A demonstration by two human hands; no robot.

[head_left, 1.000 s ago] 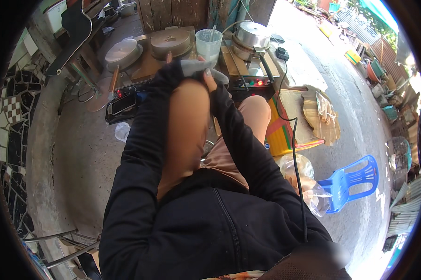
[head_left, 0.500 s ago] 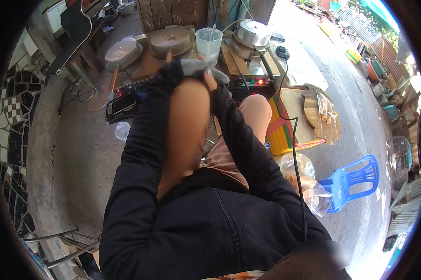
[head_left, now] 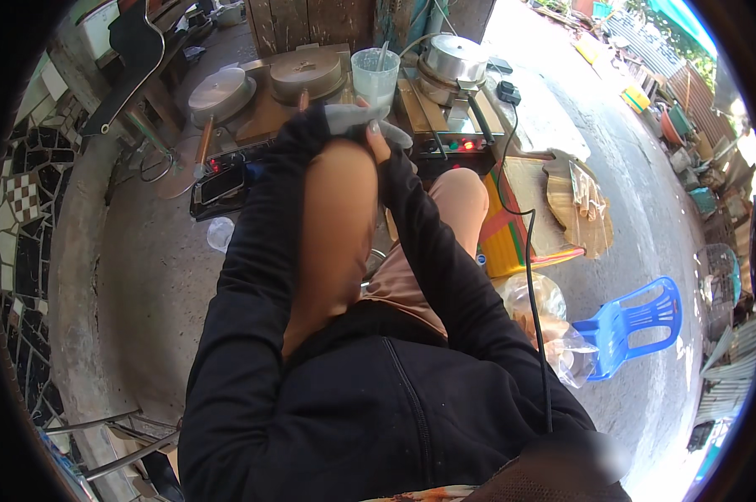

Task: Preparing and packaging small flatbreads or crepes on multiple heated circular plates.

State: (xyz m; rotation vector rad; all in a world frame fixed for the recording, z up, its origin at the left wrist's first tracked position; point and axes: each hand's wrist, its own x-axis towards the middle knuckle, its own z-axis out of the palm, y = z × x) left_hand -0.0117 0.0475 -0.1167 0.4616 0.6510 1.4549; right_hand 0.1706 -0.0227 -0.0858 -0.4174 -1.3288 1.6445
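Observation:
My left hand and my right hand meet over my raised left knee. Both wear grey gloves that leave some fingertips bare. Their fingers are closed and folded together around the front of the knee, partly hidden, with no object visible in them. Just beyond them stands a translucent plastic tub of pale liquid, a utensil handle leaning in it. Round lidded metal pans sit on the cookers: one at left, another in the middle, and a shiny one at right.
A phone lies by the left cooker, near a clear plastic cup. On the right, rolled pieces rest on cardboard over a colourful box. A black cable runs past plastic bags and a blue chair.
My hands and knees stay almost still. On the right cooker, the green light seen earlier beside the red one no longer shows.

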